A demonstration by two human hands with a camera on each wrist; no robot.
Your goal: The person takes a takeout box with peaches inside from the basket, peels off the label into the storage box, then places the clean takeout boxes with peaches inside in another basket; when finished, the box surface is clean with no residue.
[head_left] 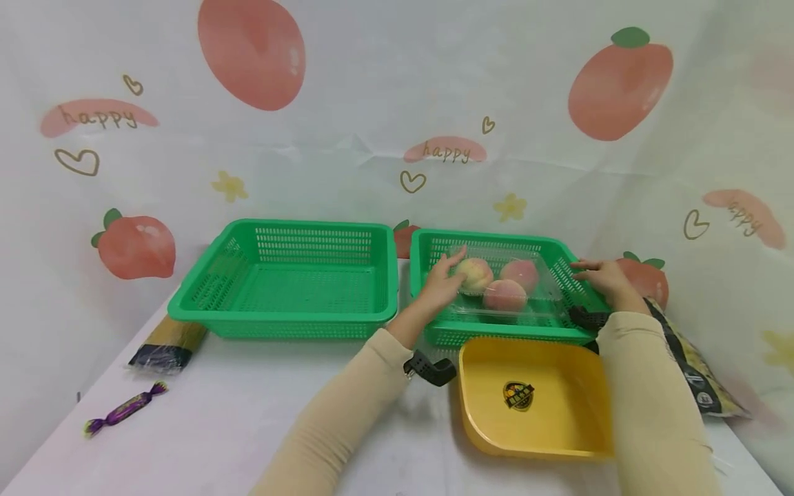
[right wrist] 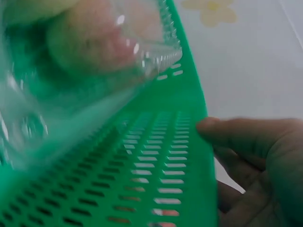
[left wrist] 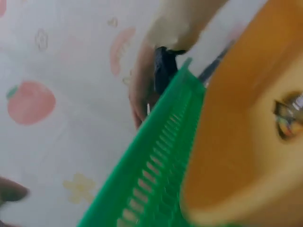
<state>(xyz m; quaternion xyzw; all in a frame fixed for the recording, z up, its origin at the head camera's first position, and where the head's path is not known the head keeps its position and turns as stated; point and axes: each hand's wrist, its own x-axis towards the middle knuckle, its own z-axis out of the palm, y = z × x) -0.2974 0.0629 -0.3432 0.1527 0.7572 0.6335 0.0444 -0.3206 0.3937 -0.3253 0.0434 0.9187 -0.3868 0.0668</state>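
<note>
Three peaches [head_left: 505, 296] lie in a clear plastic box [head_left: 546, 286] inside the right green basket [head_left: 499, 334]. At the box's left end my left hand [head_left: 439, 284] has its fingers extended, thumb close beside the nearest peach; only fingertips [left wrist: 12, 190] of it show in the left wrist view. My right hand [head_left: 608, 279] is at the basket's right wall. In the right wrist view its thumb touches the green rim [right wrist: 201, 104], and the other fingers are outside the wall, partly hidden. The box slants across the basket there.
A second green basket [head_left: 282, 317] stands to the left. The yellow tub [head_left: 533, 413] is in front of the right basket. At left lie a purple-wrapped candy [head_left: 126, 410] and a packet [head_left: 167, 344]; a dark bag [head_left: 697, 372] leans at right. A printed cloth [head_left: 347, 89] hangs behind.
</note>
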